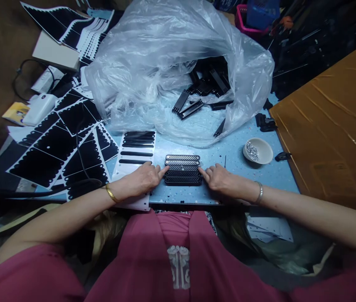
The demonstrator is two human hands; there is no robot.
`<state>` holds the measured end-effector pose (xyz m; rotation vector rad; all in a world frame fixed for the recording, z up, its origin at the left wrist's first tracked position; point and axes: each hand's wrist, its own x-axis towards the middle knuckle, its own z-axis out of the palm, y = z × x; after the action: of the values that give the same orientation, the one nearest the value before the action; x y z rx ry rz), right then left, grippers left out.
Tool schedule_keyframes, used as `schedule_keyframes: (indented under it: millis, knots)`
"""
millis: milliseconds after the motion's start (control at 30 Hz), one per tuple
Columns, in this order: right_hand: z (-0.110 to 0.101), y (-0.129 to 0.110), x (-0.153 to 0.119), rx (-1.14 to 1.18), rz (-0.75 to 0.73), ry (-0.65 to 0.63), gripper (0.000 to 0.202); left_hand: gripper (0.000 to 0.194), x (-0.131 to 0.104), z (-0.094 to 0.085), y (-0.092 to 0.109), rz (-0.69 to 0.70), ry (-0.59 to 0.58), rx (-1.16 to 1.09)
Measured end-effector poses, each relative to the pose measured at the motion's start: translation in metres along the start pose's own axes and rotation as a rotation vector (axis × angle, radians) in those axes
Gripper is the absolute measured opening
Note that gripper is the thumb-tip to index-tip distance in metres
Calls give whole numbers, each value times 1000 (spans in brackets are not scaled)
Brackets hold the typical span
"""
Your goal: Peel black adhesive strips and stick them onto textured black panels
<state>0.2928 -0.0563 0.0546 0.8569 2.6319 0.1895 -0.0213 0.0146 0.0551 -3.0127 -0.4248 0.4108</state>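
Observation:
Several black textured strips [182, 173] lie side by side in a stack on the blue speckled table [162, 195], with small silvery screws or dots on some of them. My left hand [143, 178] touches the left end of the strips with its extended index finger, the other fingers curled. At the right end, my right hand [220, 179] does the same with its index finger. Neither hand grasps anything visible. Under my left hand lies a white sheet [127, 168] with black adhesive strips on it.
A big clear plastic bag [153, 54] holding black parts [214, 82] covers the table's back. Right stand a white bowl [264, 152] of small metal pieces and a brown taped box [332, 126]. Black die-cut sheets [47, 153] pile up left. A thin dark tool [225, 161] lies near my right hand.

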Motion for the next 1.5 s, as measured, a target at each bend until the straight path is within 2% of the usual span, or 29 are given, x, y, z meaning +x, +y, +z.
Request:
schedule_keyframes:
  millis: [100, 167, 300, 400, 600, 733, 933, 1200, 1300, 1500]
  knots:
    - [4, -4, 3, 79, 23, 0, 60, 64, 0, 5, 1, 2, 32, -3]
    - [12, -3, 6, 245, 87, 41, 52, 64, 0, 9, 2, -6, 57, -30]
    - [37, -1, 14, 714, 348, 258, 33, 65, 0, 15, 2, -23, 75, -77]
    - [52, -6, 22, 969, 530, 429, 25, 64, 0, 18, 1, -26, 87, -78]
    - [60, -12, 33, 1280, 789, 577, 14, 64, 2, 13, 1, -23, 68, -62]
    - [56, -9, 36, 1536, 907, 580, 19, 65, 3, 11, 2, -22, 63, -50]
    - [50, -6, 37, 1772, 938, 551, 33, 66, 3, 13, 2, -39, 77, -113]
    - [38, -9, 32, 1844, 1013, 536, 42, 66, 4, 9, 3, -43, 24, -118]
    - [35, -8, 33, 1842, 1029, 506, 46, 66, 3, 8, 3, -52, 44, -143]
    - [42, -6, 39, 1791, 1003, 399, 44, 65, 1, 11, 3, -35, 78, -123]
